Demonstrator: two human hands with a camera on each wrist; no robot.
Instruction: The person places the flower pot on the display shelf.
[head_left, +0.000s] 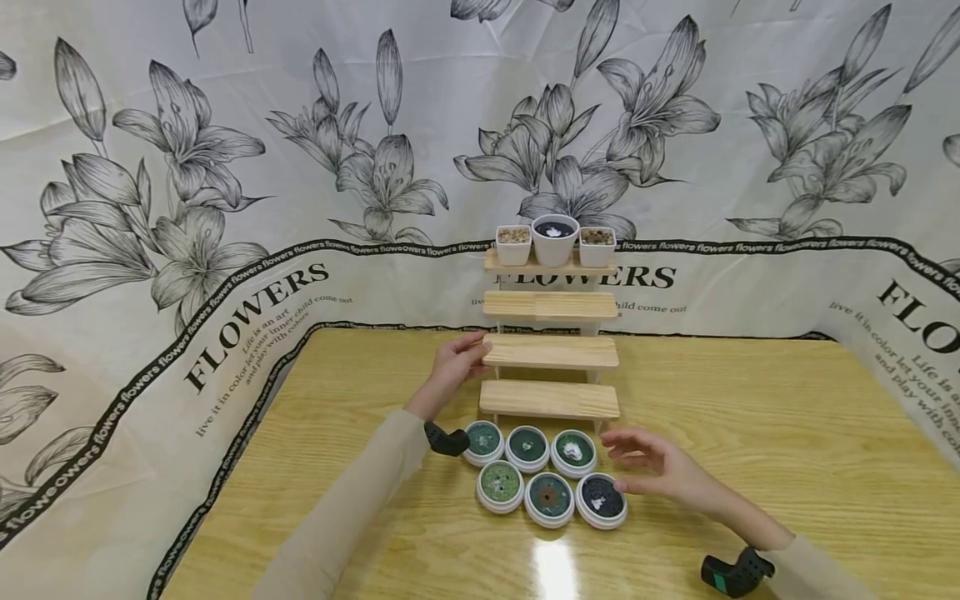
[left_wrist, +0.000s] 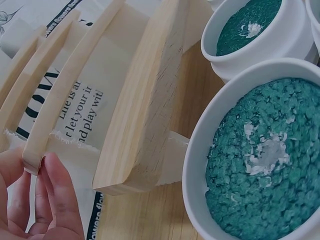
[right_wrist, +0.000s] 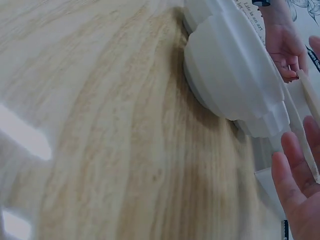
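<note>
A tiered wooden display stand (head_left: 551, 400) stands at the middle of the table. My left hand (head_left: 456, 364) pinches the left end of its second board from the bottom (left_wrist: 62, 95) between thumb and fingers. In front of the stand sit several round white pots with green or dark tops, in two rows. My right hand (head_left: 663, 473) is held beside the right-hand pots, fingers spread and loosely bent, holding nothing. Its thumb overlaps the rim of the dark-topped pot (head_left: 602, 501); whether it touches cannot be told. The green-topped pot (left_wrist: 265, 155) looms close in the left wrist view.
On the top board stand a round white pot (head_left: 555, 242) between two small square pots holding pebbles, the left one (head_left: 513, 247) and the right one (head_left: 597, 247). A flower-printed cloth (head_left: 405, 283) hangs behind. The wooden table (head_left: 750, 417) stretches out on both sides.
</note>
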